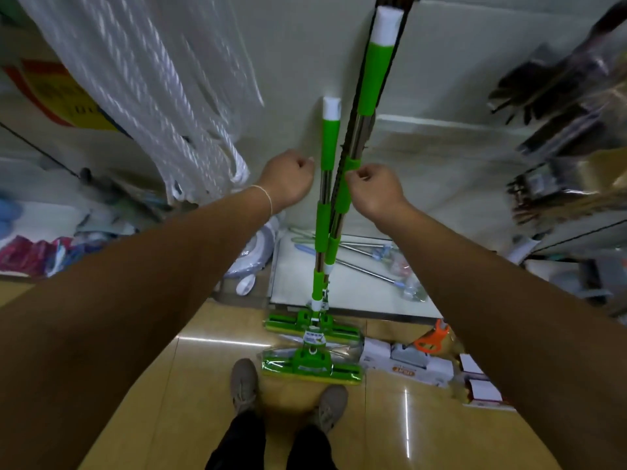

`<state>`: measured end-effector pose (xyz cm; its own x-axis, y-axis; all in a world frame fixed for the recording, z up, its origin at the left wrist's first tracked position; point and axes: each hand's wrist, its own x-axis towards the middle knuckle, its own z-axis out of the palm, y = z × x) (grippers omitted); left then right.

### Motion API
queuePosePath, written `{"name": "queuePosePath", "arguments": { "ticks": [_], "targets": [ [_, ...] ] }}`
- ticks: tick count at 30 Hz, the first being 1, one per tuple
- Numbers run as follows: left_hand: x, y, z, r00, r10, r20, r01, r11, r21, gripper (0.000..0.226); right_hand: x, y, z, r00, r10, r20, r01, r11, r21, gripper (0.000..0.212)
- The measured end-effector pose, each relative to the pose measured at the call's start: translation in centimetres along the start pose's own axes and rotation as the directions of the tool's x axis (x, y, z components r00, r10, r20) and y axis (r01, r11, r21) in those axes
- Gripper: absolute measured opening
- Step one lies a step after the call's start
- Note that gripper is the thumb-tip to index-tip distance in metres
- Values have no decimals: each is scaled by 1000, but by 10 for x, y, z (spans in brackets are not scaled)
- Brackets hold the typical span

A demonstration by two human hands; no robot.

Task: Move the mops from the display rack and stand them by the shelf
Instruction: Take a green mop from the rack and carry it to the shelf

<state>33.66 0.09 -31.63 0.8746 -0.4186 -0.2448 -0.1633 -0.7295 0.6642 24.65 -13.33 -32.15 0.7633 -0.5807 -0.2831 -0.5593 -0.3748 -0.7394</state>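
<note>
- Your two mops (pixel 327 212) have bright green grips, white caps at the top and shiny silver poles between.
- Their heads (pixel 312 362) are the same green with a yellow edge, under clear glossy wrap.
- The wall (pixel 291 62) behind them is pale cream.
- The floor (pixel 190 385) is glossy tan tile with white light streaks.
- The ropes (pixel 142 96) hanging on your left are white, with a twisted pattern.
- The sign (pixel 57 93) behind them is yellow and red.
- Your shoes (pixel 244 385) are grey-beige, your trousers (pixel 271 446) black.
- The tool (pixel 432 339) lying on the white boxes (pixel 407 362) is orange.
- A thin pale band (pixel 266 198) circles your left wrist.
</note>
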Motion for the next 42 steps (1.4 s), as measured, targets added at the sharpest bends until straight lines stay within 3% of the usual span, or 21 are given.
{"name": "queuePosePath", "arguments": {
  "ticks": [6, 19, 22, 26, 31, 34, 39, 42],
  "targets": [
    [35, -43, 56, 989, -81, 122, 83, 997, -12, 37, 28, 40, 54, 996, 69, 60, -67, 997, -43, 23],
    [87, -71, 125, 941, -161, 298, 240, 937, -254, 48, 51, 103, 115, 971, 192, 143, -195, 981, 5, 30],
    [79, -74, 130, 952, -102, 289, 174, 956, -234, 37, 53, 107, 114, 970, 184, 156, -187, 982, 4, 38],
    [52, -80, 137, 985, -30, 171, 67, 975, -212, 22, 43, 114, 115, 971, 118, 208, -118, 993, -16, 36],
    [15, -86, 128, 993, 65, 98, -55, 993, -103, 24, 0, 129, 119, 954, 58, 293, -109, 980, 163, 31],
    [-3, -80, 124, 979, 125, 159, -122, 992, -27, 29, -32, 138, 117, 950, 32, 310, -112, 963, 243, 42],
    [-43, -58, 116, 917, 244, 314, -259, 966, 5, 41, -76, 149, 110, 983, 36, 178, -54, 994, 98, 29],
    [-72, -46, 111, 838, 344, 422, -375, 927, -12, 46, -111, 155, 100, 996, 31, 89, -37, 997, 63, 30]
  ]
}}
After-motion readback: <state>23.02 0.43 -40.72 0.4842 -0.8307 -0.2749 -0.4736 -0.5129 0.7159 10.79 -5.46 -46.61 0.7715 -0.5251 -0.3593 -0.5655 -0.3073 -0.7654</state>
